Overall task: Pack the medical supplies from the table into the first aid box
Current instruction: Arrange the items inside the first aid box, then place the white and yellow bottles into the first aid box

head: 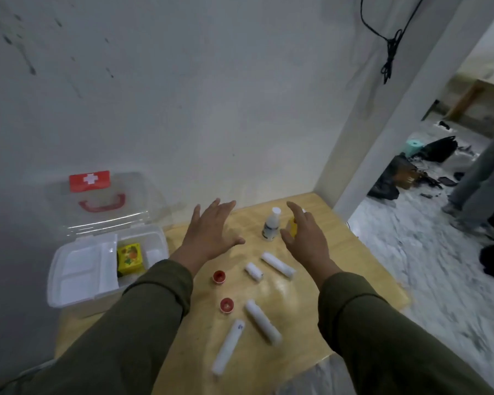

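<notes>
The clear first aid box [69, 283] stands open at the table's left, lid [103, 201] with a red cross label leaning on the wall. A yellow carton [129, 257] lies inside beside a white tray insert [83, 269]. My left hand [211, 232] hovers open over the table's far middle, holding nothing. My right hand [303, 232] is open, its fingers reaching past a yellow object [292, 226], next to a white bottle [271, 225]. Several white rolls [277, 264] [253, 271] [263, 321] [228, 346] and two red caps [219, 276] [226, 305] lie on the wood.
The small wooden table [354, 269] sits in a corner against a white wall. To the right the floor drops away, with clutter and a person's legs [476, 178] standing there. A black cable [391, 44] hangs on the wall.
</notes>
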Motion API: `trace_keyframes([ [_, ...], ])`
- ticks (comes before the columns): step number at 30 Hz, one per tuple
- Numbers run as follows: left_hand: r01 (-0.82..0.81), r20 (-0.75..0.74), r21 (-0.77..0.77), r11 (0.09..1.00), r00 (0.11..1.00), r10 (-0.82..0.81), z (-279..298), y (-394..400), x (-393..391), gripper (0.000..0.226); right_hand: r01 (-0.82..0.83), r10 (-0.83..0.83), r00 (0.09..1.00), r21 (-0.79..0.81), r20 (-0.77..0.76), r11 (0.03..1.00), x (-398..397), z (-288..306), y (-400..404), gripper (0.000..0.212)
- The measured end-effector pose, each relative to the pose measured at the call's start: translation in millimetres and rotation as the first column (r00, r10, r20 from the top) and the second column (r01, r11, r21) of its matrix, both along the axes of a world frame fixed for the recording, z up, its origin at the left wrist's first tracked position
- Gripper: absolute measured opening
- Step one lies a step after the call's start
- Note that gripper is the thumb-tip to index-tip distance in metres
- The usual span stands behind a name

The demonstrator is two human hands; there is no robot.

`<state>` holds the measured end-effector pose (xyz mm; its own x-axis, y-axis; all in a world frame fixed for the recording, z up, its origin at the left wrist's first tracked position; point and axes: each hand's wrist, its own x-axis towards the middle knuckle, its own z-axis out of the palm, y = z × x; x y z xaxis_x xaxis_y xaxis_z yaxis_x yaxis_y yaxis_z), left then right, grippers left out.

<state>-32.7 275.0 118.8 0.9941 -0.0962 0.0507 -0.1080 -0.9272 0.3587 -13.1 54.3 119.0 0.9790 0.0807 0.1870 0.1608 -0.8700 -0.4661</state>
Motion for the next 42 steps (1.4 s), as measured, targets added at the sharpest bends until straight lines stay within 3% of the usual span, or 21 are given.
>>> trace_keyframes([
  [9, 0.031, 0.01, -0.101, 0.994, 0.999, -0.03, -31.6, -78.3, 54.9, 0.061, -0.044, 0.042, 0.998, -0.045, -0.037, 0.998, 53.1, -30.7, -59.0, 0.05],
  [16, -0.023, 0.037, -0.142, 0.99, 0.999, 0.028, -51.9, -108.9, 76.6, 0.049, -0.178, 0.179, 0.982, 0.025, -0.054, 0.984, 90.9, -53.6, -75.1, 0.036],
  [22, -0.057, 0.099, -0.281, 0.958, 0.991, 0.088, -53.0, -118.4, 88.4, 0.036, -0.242, 0.246, 0.969, 0.112, -0.028, 0.964, 106.8, -62.9, -76.2, 0.03],
  [27, -0.097, 0.122, -0.368, 0.925, 0.981, 0.151, -57.2, -120.9, 91.4, 0.031, -0.262, 0.26, 0.965, 0.136, 0.034, 0.955, 112.9, -64.1, -74.6, 0.024],
  [42, -0.176, 0.07, -0.362, 0.916, 0.974, 0.215, -43.7, -89.6, 66.5, 0.031, -0.297, 0.283, 0.954, 0.198, 0.093, 0.934, 98.1, -43.9, -45.1, 0.023],
])
